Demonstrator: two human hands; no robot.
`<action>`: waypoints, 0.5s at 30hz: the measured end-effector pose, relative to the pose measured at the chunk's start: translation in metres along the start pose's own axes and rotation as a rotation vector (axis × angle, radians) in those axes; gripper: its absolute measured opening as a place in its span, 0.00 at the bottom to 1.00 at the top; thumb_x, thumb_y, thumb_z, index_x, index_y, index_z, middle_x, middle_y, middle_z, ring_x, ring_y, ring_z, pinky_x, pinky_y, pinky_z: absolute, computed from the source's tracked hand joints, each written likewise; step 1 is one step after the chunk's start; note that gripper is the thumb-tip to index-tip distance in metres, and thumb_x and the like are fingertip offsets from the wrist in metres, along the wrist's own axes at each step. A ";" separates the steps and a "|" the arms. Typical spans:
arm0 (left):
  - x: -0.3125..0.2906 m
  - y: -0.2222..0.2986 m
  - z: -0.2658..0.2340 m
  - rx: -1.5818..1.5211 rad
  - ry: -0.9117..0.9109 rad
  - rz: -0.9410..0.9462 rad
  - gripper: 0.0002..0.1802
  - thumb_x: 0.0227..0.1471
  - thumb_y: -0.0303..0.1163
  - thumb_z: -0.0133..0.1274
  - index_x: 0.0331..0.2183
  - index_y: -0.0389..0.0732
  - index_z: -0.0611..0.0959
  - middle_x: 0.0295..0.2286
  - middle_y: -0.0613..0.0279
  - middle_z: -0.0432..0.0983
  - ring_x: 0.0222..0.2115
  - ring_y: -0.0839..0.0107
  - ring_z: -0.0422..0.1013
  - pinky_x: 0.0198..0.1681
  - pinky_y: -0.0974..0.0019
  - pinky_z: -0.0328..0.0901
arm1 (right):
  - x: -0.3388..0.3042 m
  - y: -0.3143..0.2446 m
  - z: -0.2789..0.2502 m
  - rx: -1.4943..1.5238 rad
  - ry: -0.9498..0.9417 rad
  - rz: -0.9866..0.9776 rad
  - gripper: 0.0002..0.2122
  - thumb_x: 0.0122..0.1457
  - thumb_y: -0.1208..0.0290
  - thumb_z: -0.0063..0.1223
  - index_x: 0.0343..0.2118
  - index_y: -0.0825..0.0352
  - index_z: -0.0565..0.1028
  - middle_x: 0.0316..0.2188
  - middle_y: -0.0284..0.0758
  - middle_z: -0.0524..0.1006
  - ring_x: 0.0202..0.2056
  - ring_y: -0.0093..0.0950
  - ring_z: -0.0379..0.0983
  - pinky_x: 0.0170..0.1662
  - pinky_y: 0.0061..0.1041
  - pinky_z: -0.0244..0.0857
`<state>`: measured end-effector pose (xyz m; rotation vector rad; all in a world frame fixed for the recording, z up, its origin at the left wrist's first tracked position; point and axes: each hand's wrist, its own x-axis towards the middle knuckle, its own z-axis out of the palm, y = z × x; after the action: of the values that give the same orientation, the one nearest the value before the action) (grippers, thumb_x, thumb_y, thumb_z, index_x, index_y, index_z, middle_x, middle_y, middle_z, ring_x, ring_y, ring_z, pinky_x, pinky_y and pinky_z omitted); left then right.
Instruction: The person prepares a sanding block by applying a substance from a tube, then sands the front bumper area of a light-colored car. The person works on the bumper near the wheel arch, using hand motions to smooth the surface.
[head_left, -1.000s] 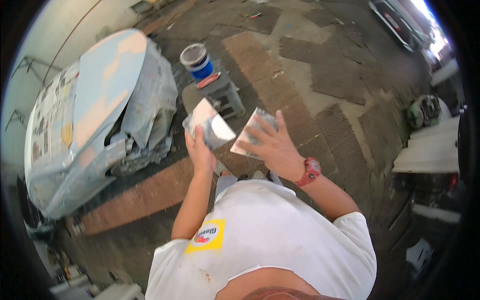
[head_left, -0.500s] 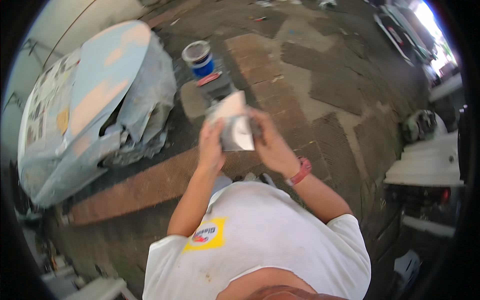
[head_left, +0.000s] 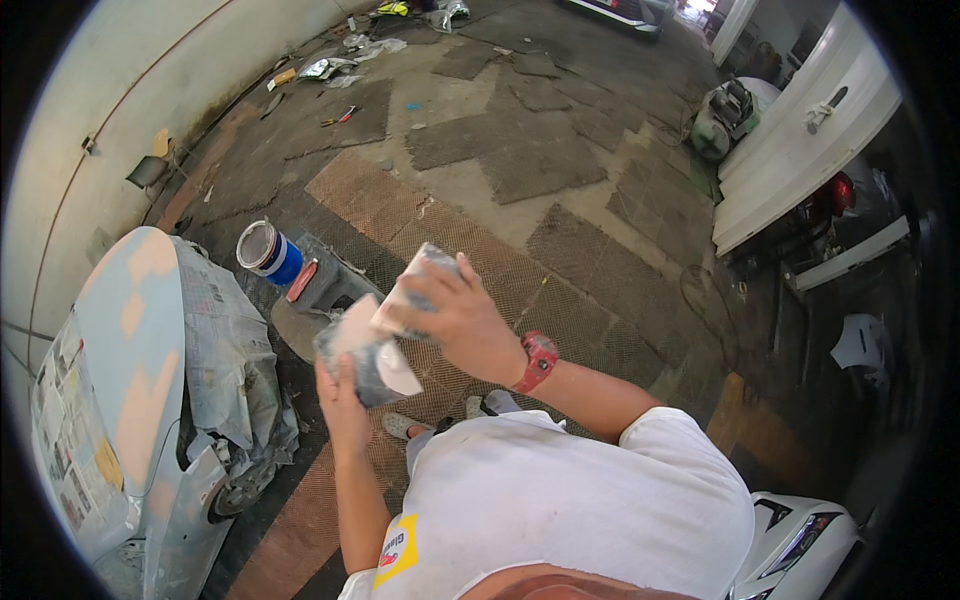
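My left hand [head_left: 345, 412] is closed on the lower left edge of a flat grey plate [head_left: 368, 378] smeared with pale pink putty; a white area shows at its right corner. Above and to the right of it, my right hand [head_left: 455, 318], with a red wristwatch, grips a flat rectangular spreader [head_left: 412, 282], pale pink with grey edges. Its lower edge is at the plate's upper right side; whether the two touch I cannot tell. Beyond them a blue and white can [head_left: 272, 254] stands beside a red tube [head_left: 301, 281] on a dark flat piece.
On the left stands a grey car body [head_left: 160, 330] with pink filler patches, masked with paper and plastic sheeting. Worn mats [head_left: 450, 235] cover the floor. Further off lie pliers [head_left: 340, 116]. A green compressor [head_left: 724, 118] and a white panel [head_left: 800, 130] stand right, a white bumper [head_left: 800, 540] low right.
My view has swung to the right. My hands have moved apart: the right one has lifted the spreader up and rightward, while the left holds the plate lower.
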<state>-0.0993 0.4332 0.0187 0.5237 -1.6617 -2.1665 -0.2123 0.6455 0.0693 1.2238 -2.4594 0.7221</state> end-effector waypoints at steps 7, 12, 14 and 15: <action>0.001 -0.012 0.000 -0.025 0.282 0.135 0.30 0.72 0.38 0.49 0.66 0.33 0.63 0.58 0.50 0.71 0.57 0.61 0.70 0.61 0.58 0.65 | -0.029 -0.024 0.027 0.028 -0.339 -0.229 0.21 0.58 0.73 0.57 0.54 0.44 0.77 0.60 0.30 0.71 0.70 0.40 0.59 0.71 0.67 0.41; 0.008 -0.018 -0.025 -0.124 0.292 -0.009 0.24 0.70 0.39 0.50 0.60 0.35 0.71 0.51 0.51 0.77 0.48 0.61 0.77 0.51 0.58 0.72 | -0.017 -0.052 -0.005 0.396 -0.136 -0.348 0.27 0.55 0.79 0.58 0.57 0.45 0.76 0.63 0.35 0.67 0.70 0.45 0.59 0.72 0.66 0.43; 0.008 -0.011 -0.015 -0.173 0.192 -0.070 0.23 0.69 0.37 0.51 0.59 0.36 0.73 0.50 0.53 0.78 0.47 0.64 0.78 0.51 0.58 0.73 | -0.017 -0.056 0.005 0.637 -0.182 -0.311 0.29 0.56 0.83 0.55 0.60 0.50 0.74 0.65 0.43 0.63 0.68 0.51 0.60 0.70 0.57 0.55; 0.008 -0.008 -0.007 -0.276 0.139 -0.072 0.22 0.69 0.36 0.51 0.59 0.37 0.73 0.50 0.54 0.78 0.48 0.65 0.78 0.51 0.59 0.73 | -0.019 -0.045 0.024 0.558 -0.197 -0.211 0.29 0.55 0.84 0.54 0.61 0.52 0.72 0.64 0.44 0.63 0.67 0.51 0.60 0.69 0.53 0.57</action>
<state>-0.1030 0.4258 0.0086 0.6440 -1.2640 -2.3040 -0.1657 0.6216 0.0537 1.7935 -2.2931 1.3372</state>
